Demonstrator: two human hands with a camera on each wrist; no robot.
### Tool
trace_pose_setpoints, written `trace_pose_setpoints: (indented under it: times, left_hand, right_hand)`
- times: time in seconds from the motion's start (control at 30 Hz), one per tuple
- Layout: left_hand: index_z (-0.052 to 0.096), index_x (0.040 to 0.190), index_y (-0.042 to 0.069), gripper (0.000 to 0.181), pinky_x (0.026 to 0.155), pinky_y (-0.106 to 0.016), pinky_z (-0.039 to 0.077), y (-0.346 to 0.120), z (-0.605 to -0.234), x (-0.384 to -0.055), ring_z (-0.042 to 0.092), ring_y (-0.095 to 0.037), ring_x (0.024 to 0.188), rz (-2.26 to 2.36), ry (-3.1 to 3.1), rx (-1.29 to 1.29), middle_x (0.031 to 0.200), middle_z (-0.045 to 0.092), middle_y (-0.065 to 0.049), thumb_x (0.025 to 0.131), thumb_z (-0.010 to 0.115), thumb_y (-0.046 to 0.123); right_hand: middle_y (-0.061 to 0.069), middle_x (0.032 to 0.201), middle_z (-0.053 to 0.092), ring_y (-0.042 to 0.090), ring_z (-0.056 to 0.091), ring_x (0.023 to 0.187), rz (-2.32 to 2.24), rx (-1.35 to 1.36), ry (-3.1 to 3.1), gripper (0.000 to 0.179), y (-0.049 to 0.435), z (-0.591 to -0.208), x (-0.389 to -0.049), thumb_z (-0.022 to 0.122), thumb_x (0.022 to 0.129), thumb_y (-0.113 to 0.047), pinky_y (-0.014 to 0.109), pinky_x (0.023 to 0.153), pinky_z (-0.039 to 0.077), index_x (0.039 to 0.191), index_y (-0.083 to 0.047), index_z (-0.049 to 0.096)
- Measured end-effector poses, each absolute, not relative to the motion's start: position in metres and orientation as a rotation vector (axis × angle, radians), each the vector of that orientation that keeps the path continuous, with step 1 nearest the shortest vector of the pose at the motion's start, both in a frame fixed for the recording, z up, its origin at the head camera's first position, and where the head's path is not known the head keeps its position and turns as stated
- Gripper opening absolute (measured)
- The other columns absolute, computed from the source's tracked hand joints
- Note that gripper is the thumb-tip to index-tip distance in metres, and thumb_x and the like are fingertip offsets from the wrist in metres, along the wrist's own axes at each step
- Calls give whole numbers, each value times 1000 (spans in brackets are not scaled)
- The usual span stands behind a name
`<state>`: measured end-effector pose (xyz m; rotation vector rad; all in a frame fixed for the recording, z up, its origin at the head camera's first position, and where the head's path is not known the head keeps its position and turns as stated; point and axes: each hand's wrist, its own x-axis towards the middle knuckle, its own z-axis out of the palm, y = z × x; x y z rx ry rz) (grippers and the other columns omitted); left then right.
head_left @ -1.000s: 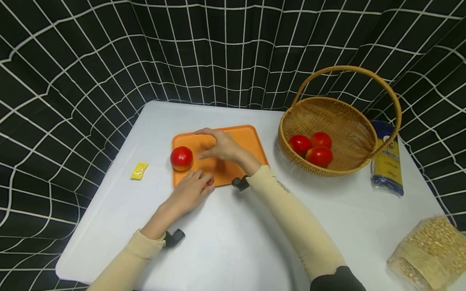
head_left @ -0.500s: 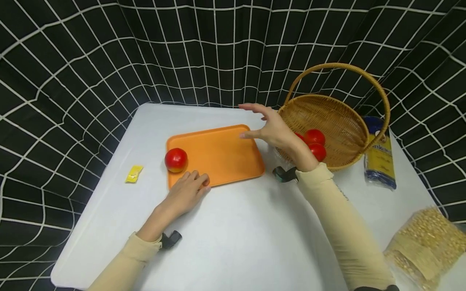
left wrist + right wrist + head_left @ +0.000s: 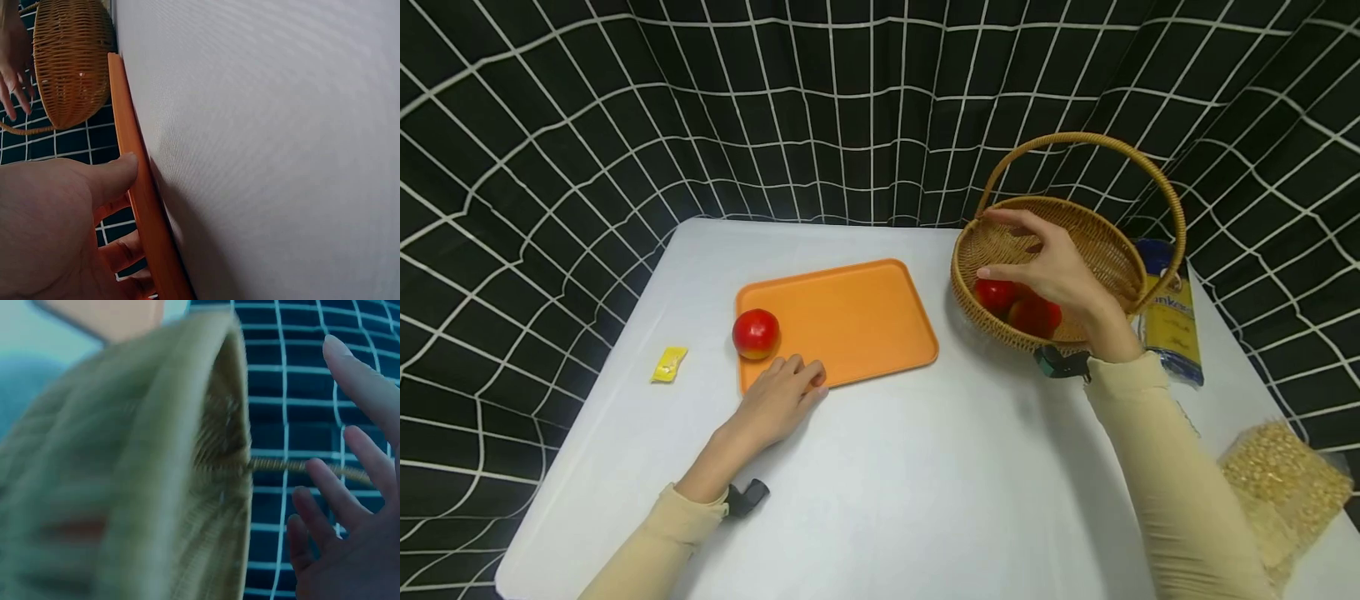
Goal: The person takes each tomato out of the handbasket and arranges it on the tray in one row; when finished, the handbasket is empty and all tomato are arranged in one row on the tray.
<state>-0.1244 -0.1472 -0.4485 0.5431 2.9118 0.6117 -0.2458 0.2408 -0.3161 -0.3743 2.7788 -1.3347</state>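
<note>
My left hand (image 3: pixel 781 400) holds the near rim of the orange tray (image 3: pixel 853 317), thumb on the outer side and fingers over the edge, as the left wrist view shows. A red apple (image 3: pixel 756 333) with a yellowish underside sits in the tray's left end. Over the wicker basket (image 3: pixel 1108 246) is my right hand (image 3: pixel 1056 265), thumb and fingers spread apart and holding nothing. Below it in the basket lie red apples (image 3: pixel 996 295), partly covered by the hand. The right wrist view has the spread right hand (image 3: pixel 362 544) beside the basket's rim (image 3: pixel 240 431).
The basket's tall arched handle (image 3: pixel 1090 138) rises at the back right. A yellow and blue packet (image 3: pixel 1172 321) lies behind it to the right. A bag of kernels (image 3: pixel 1285 479) is at the near right, and a small yellow sachet (image 3: pixel 668 365) lies left of the tray.
My right hand has moved from above the tray rightward to over the basket, its fingers still spread. My left hand stays at the tray's near rim. The head view has shifted slightly.
</note>
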Motion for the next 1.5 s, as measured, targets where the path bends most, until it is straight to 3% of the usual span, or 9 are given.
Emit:
trace_pose_setpoints:
  times: [0.23,0.53,0.97,1.5]
  left_hand:
    - [61,110,16,12,76,-34,35,-146,-449,-124,44,-24,88,609,2914,545,88,45,-3,105,67,25]
    - [62,111,15,13,75,-34,34,-145,-447,-123,44,-25,87,614,2927,561,89,47,-4,105,67,25]
    - [62,110,16,13,74,-34,34,-145,-449,-124,44,-25,87,607,2930,554,89,47,-4,105,67,25]
    - [61,111,15,12,75,-34,34,-144,-446,-124,45,-26,87,602,2912,536,89,46,-4,105,66,24]
  right_hand:
    - [9,164,45,38,36,144,-1222,-240,2809,82,277,-320,-242,88,88,-30,68,116,33,159,-24,47]
    - [25,155,46,49,37,142,-945,-223,2769,76,305,-328,-235,86,91,-30,70,108,41,156,-18,50]
    - [29,142,57,47,46,131,-826,-290,2712,59,308,-342,-236,87,89,-22,65,105,46,140,-3,64]
    - [33,144,54,53,48,131,-716,-307,2673,54,305,-350,-236,85,88,-8,69,109,45,137,1,65]
